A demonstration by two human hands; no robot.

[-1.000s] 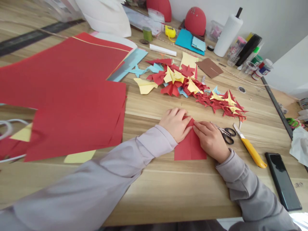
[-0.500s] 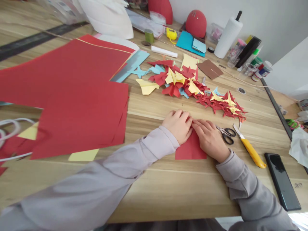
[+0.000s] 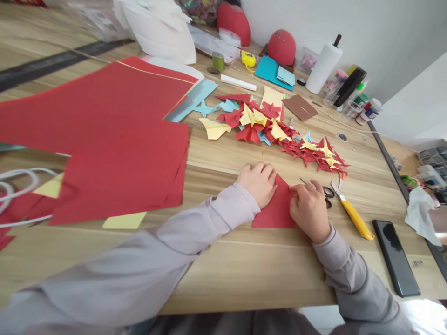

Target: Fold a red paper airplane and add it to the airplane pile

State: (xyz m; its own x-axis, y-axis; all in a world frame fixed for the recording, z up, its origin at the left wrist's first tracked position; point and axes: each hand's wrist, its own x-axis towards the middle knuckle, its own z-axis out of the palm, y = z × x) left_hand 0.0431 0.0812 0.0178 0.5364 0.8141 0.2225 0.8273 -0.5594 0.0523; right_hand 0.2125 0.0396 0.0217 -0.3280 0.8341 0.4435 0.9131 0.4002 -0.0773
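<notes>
A small red sheet of paper [image 3: 277, 209] with a slanted upper right edge lies flat on the wooden table in front of me. My left hand [image 3: 257, 184] rests over its left side, fingers slightly apart and pressing down. At the right edge of the sheet is my right hand [image 3: 309, 209], fingers curled in, with index finger and thumb at the paper's edge. Black-handled scissors [image 3: 328, 191] lie partly hidden behind the right hand. To their right is a yellow utility knife [image 3: 356, 218].
Folded red, yellow and blue paper planes [image 3: 249, 118] are heaped beyond my hands. Large red sheets [image 3: 129, 163] cover the left side. A black phone [image 3: 396, 258] lies at the right, and a white roll [image 3: 324, 67] stands at the back near bottles.
My right hand has moved apart from the left, down to the sheet's right edge, and its fingers have curled. More of the red sheet's top now shows. The view has shifted slightly.
</notes>
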